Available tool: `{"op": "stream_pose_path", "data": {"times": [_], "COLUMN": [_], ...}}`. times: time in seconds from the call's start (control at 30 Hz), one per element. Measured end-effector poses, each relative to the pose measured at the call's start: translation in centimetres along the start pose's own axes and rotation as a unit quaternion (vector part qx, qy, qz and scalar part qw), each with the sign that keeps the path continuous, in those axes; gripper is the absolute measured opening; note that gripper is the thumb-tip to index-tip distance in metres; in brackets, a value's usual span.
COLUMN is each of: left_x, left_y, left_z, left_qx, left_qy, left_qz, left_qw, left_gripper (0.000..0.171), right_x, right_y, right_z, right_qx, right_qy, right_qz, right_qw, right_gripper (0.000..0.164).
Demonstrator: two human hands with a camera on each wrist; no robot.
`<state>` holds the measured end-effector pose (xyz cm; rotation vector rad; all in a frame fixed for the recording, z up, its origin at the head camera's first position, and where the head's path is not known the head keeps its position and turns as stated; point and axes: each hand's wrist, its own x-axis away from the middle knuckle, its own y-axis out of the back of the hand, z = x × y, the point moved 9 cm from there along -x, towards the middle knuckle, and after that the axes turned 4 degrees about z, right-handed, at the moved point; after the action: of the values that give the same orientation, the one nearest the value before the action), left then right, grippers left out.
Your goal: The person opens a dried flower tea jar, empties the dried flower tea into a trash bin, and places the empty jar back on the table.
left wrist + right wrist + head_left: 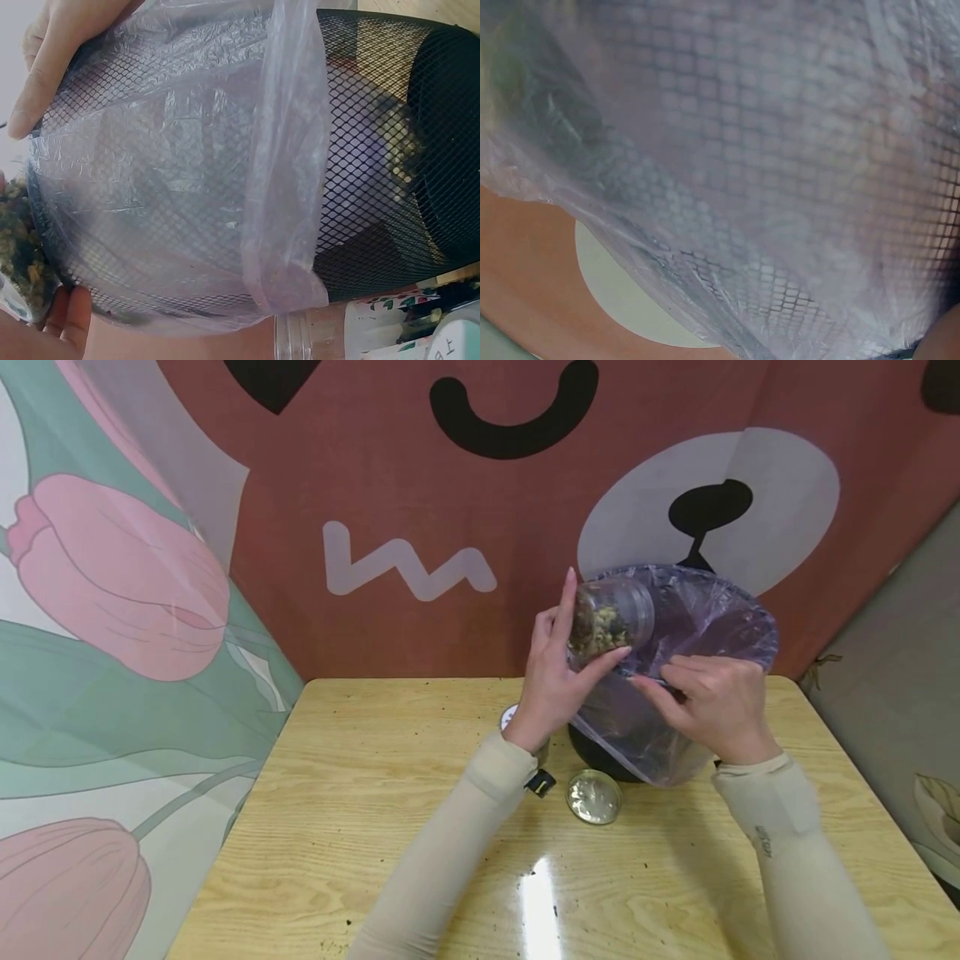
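My left hand holds a clear jar on its side, its mouth turned right over the trash can's opening. Dark and yellowish dried bits lie inside the jar. The black mesh trash can is lined with a thin purple plastic bag folded over its rim. My right hand grips the near right rim through the bag, thumb outside. In the left wrist view, jar contents show right beside the rim. The right wrist view holds mostly bag film over mesh.
A round, shiny lid lies on the wooden table in front of the trash can. Left of the can, a white-topped container and a small black packet are partly hidden by my left arm. A printed cloth backdrop hangs behind.
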<state>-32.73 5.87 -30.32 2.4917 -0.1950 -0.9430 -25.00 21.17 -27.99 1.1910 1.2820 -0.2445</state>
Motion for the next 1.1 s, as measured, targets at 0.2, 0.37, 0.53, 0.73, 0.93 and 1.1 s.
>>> {"op": "stream_pose_path", "data": {"times": [0.2,0.37,0.53,0.73,0.93,1.1], "left_x": [0.0,0.0,-0.12,-0.22,-0.27,-0.38], "left_y": [-0.05,0.04,0.05,-0.06,-0.17,-0.28], "left_z": [-0.19,-0.39,-0.58,-0.67,-0.7,-0.7], "left_qx": [-0.005,-0.014,-0.024,-0.031,-0.037,-0.041], "left_qy": [-0.007,-0.008,-0.005,-0.005,-0.009,-0.009], "left_qz": [0.005,0.011,0.021,0.027,0.034,0.045], "left_qw": [1.0,0.9998,0.9995,0.9992,0.9987,0.9981], "left_gripper": [0.11,0.109,0.109,0.109,0.109,0.108], "right_x": [-0.08,0.02,0.06,0.08,0.11,0.06], "right_y": [0.09,-0.06,-0.14,0.02,0.06,0.2], "right_z": [0.1,0.01,-0.02,0.0,0.07,0.09], "right_qx": [-0.004,-0.007,-0.008,-0.007,-0.003,-0.006], "right_qy": [0.001,0.001,0.0,-0.003,0.002,0.001], "right_qz": [-0.003,-0.003,-0.003,-0.009,-0.007,-0.014], "right_qw": [1.0,1.0,1.0,1.0,1.0,1.0], "right_gripper": [0.068,0.067,0.067,0.067,0.067,0.067]}}
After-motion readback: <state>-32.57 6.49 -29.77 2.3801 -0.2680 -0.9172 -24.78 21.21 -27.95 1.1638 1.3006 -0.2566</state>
